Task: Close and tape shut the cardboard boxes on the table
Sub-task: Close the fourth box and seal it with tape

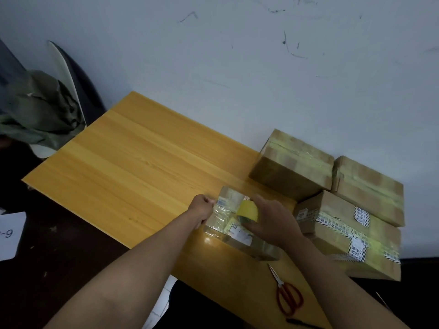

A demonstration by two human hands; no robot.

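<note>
Your small box [234,224] sits near the tabletop's front edge, between both hands, long axis running away from you toward the wall. Your left hand [202,208] pinches its far-left edge; your right hand [270,222] grips the yellow tape roll [248,211] on top. Four boxes total, three stacked boxes [332,186] at the right edge. One pair of scissors [287,298].

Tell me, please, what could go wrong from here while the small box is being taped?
1. The left hand holds only the box's far end, so the small box might slide as the right hand pulls the tape roll.
2. The stretched tape could wrinkle or stick crooked over the labels.
3. The red scissors lie near the table edge beside the right forearm, which could knock them off.
</note>
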